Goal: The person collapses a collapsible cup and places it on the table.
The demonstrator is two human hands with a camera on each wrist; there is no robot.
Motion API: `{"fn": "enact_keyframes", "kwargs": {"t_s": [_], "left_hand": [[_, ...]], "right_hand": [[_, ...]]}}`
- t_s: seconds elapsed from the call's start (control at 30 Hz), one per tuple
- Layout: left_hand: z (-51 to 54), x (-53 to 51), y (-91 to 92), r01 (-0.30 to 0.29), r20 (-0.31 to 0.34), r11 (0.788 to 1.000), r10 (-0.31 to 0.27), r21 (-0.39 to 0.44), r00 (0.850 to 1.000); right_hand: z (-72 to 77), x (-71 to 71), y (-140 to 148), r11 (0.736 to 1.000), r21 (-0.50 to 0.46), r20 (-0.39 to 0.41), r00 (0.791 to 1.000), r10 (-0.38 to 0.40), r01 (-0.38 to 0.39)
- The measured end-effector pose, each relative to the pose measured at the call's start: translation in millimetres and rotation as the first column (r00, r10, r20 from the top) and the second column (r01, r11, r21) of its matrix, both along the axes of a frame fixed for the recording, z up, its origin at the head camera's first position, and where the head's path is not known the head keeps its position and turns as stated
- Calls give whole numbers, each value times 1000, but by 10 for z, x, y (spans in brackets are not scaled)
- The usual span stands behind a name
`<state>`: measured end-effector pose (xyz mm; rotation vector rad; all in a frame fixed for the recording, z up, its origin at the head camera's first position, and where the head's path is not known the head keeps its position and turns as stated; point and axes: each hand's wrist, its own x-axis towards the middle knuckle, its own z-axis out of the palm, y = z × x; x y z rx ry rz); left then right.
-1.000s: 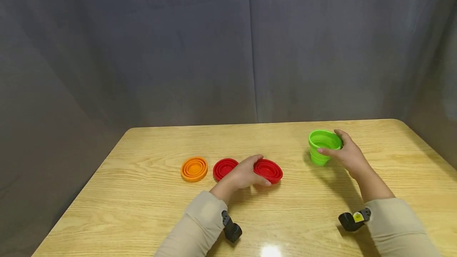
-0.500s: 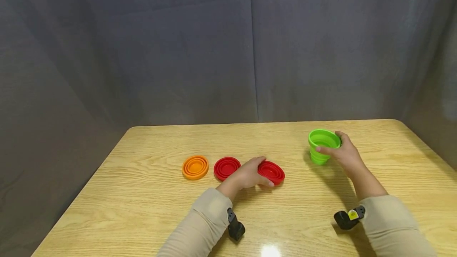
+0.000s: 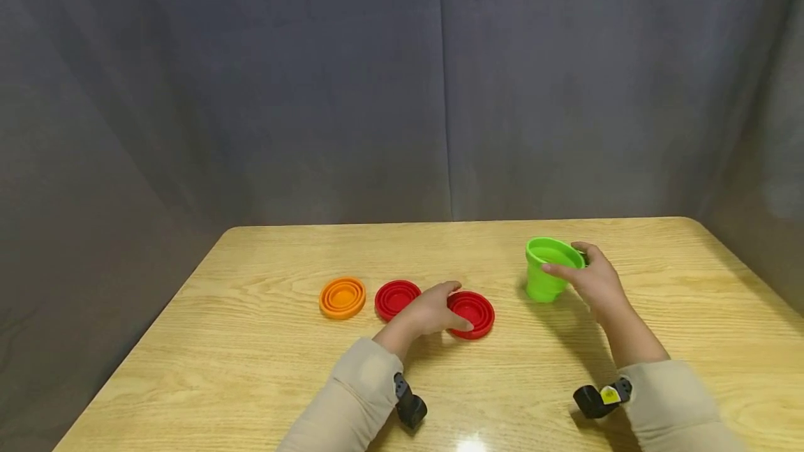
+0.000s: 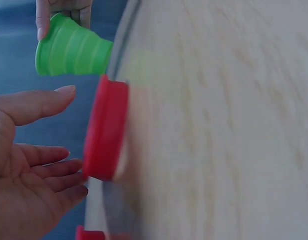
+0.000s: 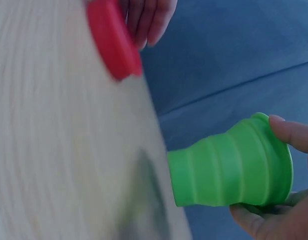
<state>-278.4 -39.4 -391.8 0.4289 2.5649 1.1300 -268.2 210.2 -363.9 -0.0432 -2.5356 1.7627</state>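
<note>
A red collapsed silicone cup [image 3: 475, 311] lies flat on the table. Beside it is my left hand [image 3: 430, 310], thumb and fingers spread apart; in the left wrist view the fingertips are close to the cup's rim and the thumb stands off it. Whether a fingertip still touches the rim, I cannot tell. My right hand [image 3: 593, 282] grips an extended green collapsible cup [image 5: 226, 167] near its rim, thumb on one side and fingers on the other. That cup is mouth up and slightly tilted, its base close to the table.
Left of my left hand lie a second red collapsed cup [image 3: 394, 298], partly hidden by the hand, and an orange collapsed cup [image 3: 342, 298]. The wooden table [image 3: 251, 368] ends at a grey curtain [image 3: 339, 103] behind and at the sides.
The red cup by my left hand has gone from tilted in its grasp to flat on the table, and the fingers have loosened. My right hand has moved the green cup left and nearer.
</note>
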Motion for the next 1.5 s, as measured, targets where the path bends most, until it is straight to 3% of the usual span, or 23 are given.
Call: {"fn": "enact_keyframes", "kwargs": {"t_s": [0.13, 0.27, 0.43, 0.57, 0.7, 0.83, 0.97, 1.1, 1.3, 1.5], "left_hand": [[60, 12, -7, 13, -48, 1000, -13, -4, 999], [127, 44, -19, 55, -100, 995, -47, 77, 994], [251, 108, -28, 111, -174, 955, -64, 276, 983], [351, 163, -40, 162, -245, 927, -80, 337, 966], [420, 240, -55, 222, -326, 927, -118, 302, 938], [492, 329, -77, 241, -415, 941, -126, 236, 901], [575, 390, -101, 272, -478, 943, -153, 190, 865], [646, 425, -130, 318, -488, 935, -207, 155, 848], [676, 413, -182, 385, -478, 896, -244, 222, 844], [670, 371, -229, 392, -421, 848, -228, 357, 878]], "right_hand": [[78, 57, -106, 998, -34, -34, 998, 53, -54], [137, 130, -189, 990, -50, -50, 991, 126, -129], [221, 215, -264, 970, -66, -90, 969, 228, -234], [285, 264, -303, 947, -85, -97, 948, 302, -310], [320, 312, -323, 923, -93, -101, 926, 364, -373], [334, 334, -338, 891, -122, -130, 897, 422, -437], [345, 333, -354, 838, -163, -149, 853, 501, -521], [362, 326, -359, 771, -187, -169, 793, 585, -608], [405, 316, -373, 690, -221, -192, 724, 663, -690], [463, 308, -410, 678, -212, -208, 711, 672, -704]]}}
